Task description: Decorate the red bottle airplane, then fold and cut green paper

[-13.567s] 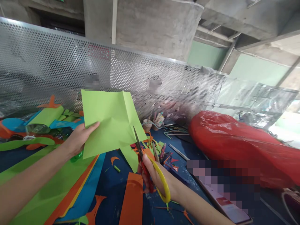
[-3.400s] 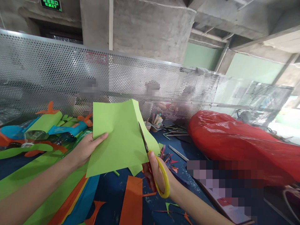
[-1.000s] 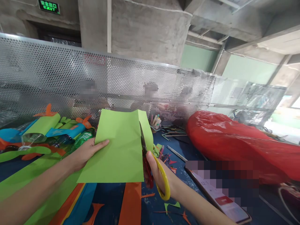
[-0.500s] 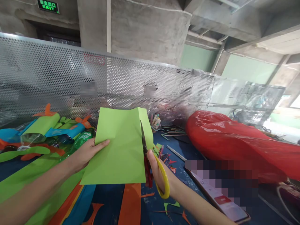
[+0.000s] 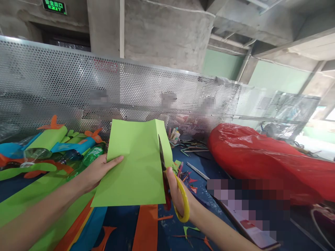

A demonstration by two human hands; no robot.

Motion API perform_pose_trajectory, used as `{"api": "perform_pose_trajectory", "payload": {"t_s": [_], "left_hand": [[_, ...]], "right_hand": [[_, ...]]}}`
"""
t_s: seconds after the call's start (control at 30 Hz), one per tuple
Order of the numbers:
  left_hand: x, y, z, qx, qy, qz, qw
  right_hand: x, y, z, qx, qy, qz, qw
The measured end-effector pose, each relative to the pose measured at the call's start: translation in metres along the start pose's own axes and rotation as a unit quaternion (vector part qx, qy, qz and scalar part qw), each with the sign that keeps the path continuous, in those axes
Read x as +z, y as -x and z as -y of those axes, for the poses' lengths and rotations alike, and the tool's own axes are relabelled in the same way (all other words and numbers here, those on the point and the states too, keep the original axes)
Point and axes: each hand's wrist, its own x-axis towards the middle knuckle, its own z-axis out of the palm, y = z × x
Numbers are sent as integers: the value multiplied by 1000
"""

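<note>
A sheet of light green paper (image 5: pixel 133 164) is held up over the blue table, its left edge pinched by my left hand (image 5: pixel 104 169) with the thumb on top. A pair of scissors (image 5: pixel 185 205) with yellow and red handles is gripped in my right hand (image 5: pixel 174 188). One dark blade lies over the front of the sheet along a cut line near its right side. Right of that line, a narrower flap of the sheet bends away. The other blade is hidden behind the paper.
Bottles wrapped in coloured paper (image 5: pixel 49 136) lie at left beside a green plastic bottle (image 5: pixel 92 155). Orange strips (image 5: pixel 146 226) and scraps lie in front. At right are a phone (image 5: pixel 251 226) and a large red bag (image 5: pixel 261 153). A perforated metal screen (image 5: pixel 146 87) stands behind, with people beyond.
The sheet and my hands shift very slightly to the right. The scissors stay on the cut line, and both hands keep their hold.
</note>
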Motion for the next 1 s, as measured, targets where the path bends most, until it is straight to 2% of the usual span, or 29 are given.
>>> {"api": "perform_pose_trajectory", "payload": {"t_s": [0.53, 0.83, 1.0], "left_hand": [[2, 0, -1, -9, -5, -19, 1000], [4, 0, 0, -9, 12, -12, 1000], [5, 2, -1, -22, 23, -16, 999]], "right_hand": [[-1, 0, 1, -2, 5, -25, 1000], [1, -3, 2, 43, -15, -29, 999], [1, -1, 4, 28, -5, -42, 999]]}}
